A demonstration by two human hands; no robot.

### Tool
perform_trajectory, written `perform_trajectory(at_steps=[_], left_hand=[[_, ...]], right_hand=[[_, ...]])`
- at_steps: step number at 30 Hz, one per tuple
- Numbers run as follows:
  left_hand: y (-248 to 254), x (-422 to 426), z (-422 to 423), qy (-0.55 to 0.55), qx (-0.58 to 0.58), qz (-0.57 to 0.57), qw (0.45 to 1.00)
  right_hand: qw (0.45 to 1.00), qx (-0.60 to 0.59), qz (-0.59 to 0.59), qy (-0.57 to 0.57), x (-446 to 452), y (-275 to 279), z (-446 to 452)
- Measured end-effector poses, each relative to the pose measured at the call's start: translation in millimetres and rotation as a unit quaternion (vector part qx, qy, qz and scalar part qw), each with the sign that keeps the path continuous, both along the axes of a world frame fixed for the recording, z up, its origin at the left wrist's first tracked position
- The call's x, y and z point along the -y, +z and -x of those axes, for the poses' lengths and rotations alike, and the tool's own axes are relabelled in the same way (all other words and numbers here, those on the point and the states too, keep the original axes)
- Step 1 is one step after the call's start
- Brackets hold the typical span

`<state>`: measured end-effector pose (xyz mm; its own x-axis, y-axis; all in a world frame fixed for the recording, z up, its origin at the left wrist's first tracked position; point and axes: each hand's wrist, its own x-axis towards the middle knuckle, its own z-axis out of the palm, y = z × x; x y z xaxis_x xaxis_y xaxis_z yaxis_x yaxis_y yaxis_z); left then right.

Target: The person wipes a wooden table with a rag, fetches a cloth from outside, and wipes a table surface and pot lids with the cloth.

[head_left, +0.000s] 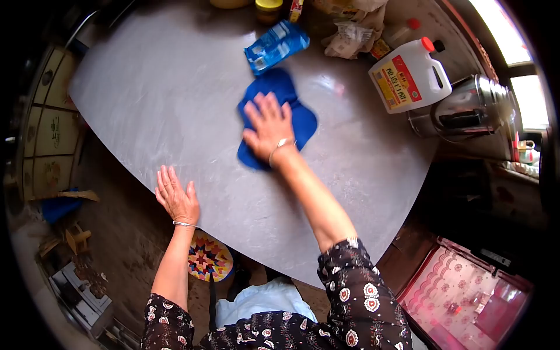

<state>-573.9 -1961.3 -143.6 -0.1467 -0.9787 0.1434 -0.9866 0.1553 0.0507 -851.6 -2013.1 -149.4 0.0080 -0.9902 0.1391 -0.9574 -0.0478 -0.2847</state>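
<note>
My right hand (269,128) lies flat with its fingers spread on a blue cloth (301,119), pressing it against the grey tabletop (175,105). The cloth is spread out, and part of it is hidden under the palm. At the table's near left edge rests my left hand (177,197), its fingers stretched out and holding nothing. Just beyond the cloth lies a shiny blue packet (277,46), touching or nearly touching its far edge.
A white jug with a red cap (406,79) and a steel kettle-like vessel (466,111) stand at the right. Along the back are a yellow-lidded jar (269,9) and plastic bags (349,39). A patterned round seat (209,256) is below the near edge.
</note>
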Motion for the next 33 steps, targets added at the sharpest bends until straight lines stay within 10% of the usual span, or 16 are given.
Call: perform_trajectory(at_steps=[3,7,17,33], left_hand=[[2,1,2,0.000,0.002,-0.003,1.000],[4,1,2,0.002,0.002,-0.013,1.000],[9,8,5,0.001,0.017,-0.031,0.999],[10,8,3,0.005,0.002,-0.051,0.999]], right_hand=[[0.995,0.049,-0.023,0.089,-67,15,-8],[0.995,-0.020,-0.046,-0.087,-96,10,70],[0.965,-0.119,0.029,-0.230,42,-29,221],[0.985,-0.069,0.022,-0.158,136,-21,126]])
